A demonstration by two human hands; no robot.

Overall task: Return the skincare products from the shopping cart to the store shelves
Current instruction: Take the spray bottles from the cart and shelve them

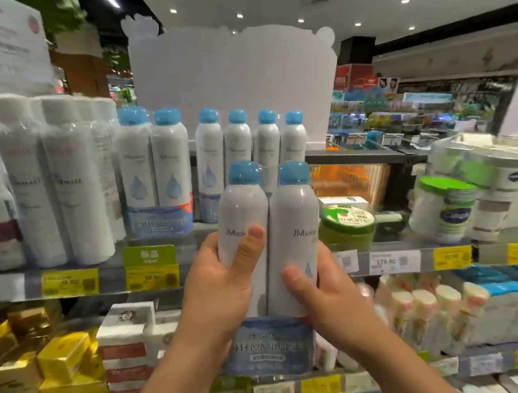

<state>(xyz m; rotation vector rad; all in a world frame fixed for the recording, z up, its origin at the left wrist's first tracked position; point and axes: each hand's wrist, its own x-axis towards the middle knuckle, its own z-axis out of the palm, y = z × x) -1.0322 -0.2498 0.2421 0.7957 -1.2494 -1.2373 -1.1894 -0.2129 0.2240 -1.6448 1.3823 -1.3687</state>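
Fingers (250, 246) curled round a twin pack of white spray bottles with blue caps (270, 247)

It is gripped by left hand (219, 286) and right hand (318, 290) — held upright before the metal store shelf (387, 245), near matching blue-capped bottles (212, 149).

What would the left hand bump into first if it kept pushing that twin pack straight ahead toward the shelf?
Probably the green-lidded jar or the blue-capped bottles behind the twin pack held by the left hand; depth is unclear.

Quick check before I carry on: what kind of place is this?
Most likely a supermarket or drugstore skincare aisle. Yellow price tags line the shelf edge, matching blue-capped spray bottles stand in rows, and both hands hold a twin pack of them.
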